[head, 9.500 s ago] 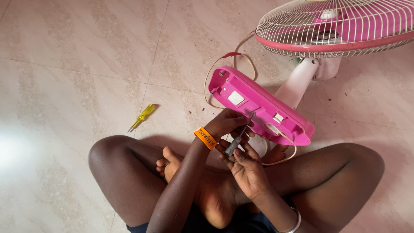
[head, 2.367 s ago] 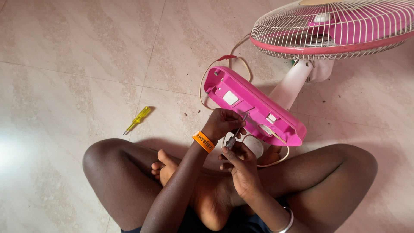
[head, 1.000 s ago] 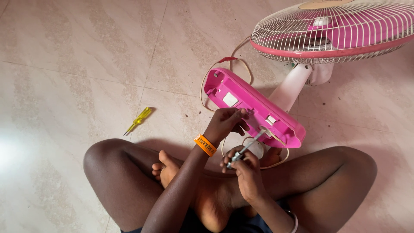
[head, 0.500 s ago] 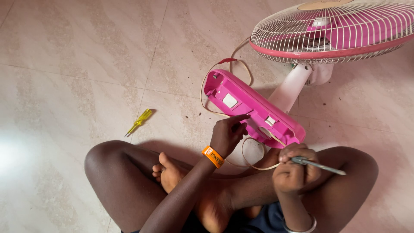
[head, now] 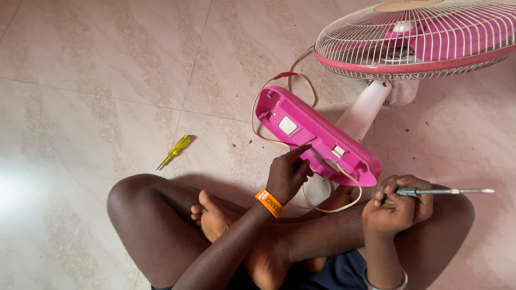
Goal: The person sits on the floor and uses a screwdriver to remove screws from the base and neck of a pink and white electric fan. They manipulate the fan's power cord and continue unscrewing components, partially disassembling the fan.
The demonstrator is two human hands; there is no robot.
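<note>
Head view. The person sits cross-legged on the floor (head: 97, 64). The fan base (head: 317, 137), pink and tipped on edge, rests against the shins, its underside facing up, with the cord (head: 269, 102) looped behind it. Left hand (head: 287, 174): forefinger stretched out and touching the underside, other fingers curled, gripping nothing. Right hand (head: 395, 207): closed around a screwdriver (head: 446, 191) held level, tip pointing right, away from the base. A yellow screwdriver (head: 174, 151) lies well apart on the floor.

Judgement: steady the base with the left hand; seat the tip squarely before turning; keep the cord out from under the blade.
</note>
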